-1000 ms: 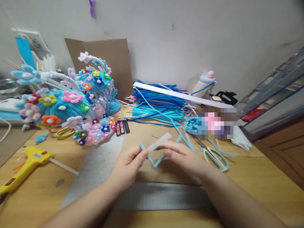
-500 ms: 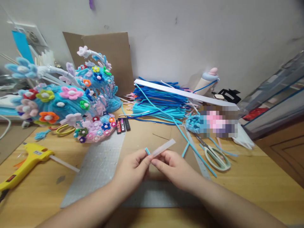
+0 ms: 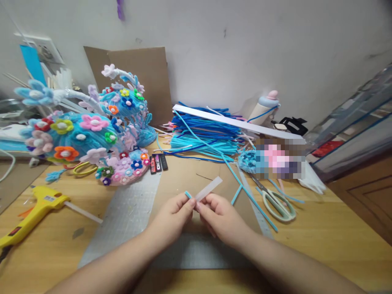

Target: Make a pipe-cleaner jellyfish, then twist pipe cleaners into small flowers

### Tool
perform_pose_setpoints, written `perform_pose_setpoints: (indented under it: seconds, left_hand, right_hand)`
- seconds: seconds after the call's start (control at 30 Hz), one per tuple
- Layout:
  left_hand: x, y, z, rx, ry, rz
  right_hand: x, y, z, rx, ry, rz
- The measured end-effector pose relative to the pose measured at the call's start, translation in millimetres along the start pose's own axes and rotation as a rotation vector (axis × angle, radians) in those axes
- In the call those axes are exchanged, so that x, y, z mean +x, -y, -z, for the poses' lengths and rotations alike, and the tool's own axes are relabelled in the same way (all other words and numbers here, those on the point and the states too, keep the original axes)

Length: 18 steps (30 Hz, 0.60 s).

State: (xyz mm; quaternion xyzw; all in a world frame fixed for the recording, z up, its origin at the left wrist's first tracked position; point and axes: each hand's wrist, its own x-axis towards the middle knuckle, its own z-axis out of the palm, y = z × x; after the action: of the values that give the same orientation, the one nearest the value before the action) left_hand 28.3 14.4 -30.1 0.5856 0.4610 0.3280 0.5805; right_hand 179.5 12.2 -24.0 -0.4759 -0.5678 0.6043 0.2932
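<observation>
Wooden table (image 3: 306,245) against a plain white wall, cluttered with craft stock; cutting mat (image 3: 128,212) and a sheet of brown cardboard (image 3: 190,175) under the work area. Both hands meet just above the cardboard, fingertips touching. Left hand (image 3: 171,218) is closed in a pinch on a light blue pipe cleaner (image 3: 188,194); only a short stub of it shows above the fingertips. Right hand (image 3: 222,218) is closed on the low end of a translucent glue stick (image 3: 208,188), which angles up and away to the right of it. Change over the last second: the pipe cleaner was a loose open zigzag hanging between the hands; now that slack is gone, gathered tight at the glue stick's base, and the hands have closed the gap between them. Likely it is being wound or folded around the stick, with the stick used as a former, though the wrap itself is hidden by fingers. Beyond the right hand: scissors (image 3: 277,202), loose blue strands, a steel ruler (image 3: 255,204). Past both hands, a stack of blue pipe cleaners (image 3: 205,134) under a white strip. Far left of the left hand: yellow glue gun (image 3: 33,210) and a flower-covered headpiece (image 3: 85,134).
</observation>
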Motion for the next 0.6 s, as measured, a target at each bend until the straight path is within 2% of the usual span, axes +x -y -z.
perform_pose_setpoints:
  seconds: [0.43,0.5,0.6]
  left_hand:
    - [2,-2,1.3,0.001,-0.062,0.008]
    - [3,-6,3.8,-0.036,-0.061,0.02]
    - [1,-12,10.5,-0.13,-0.035,0.055]
  right_hand:
    - [-1,-4,-4,0.072,-0.047,-0.014]
    - [0,-1,0,0.098,0.012,-0.026]
    - [3,5,16,0.193,0.264,-0.1]
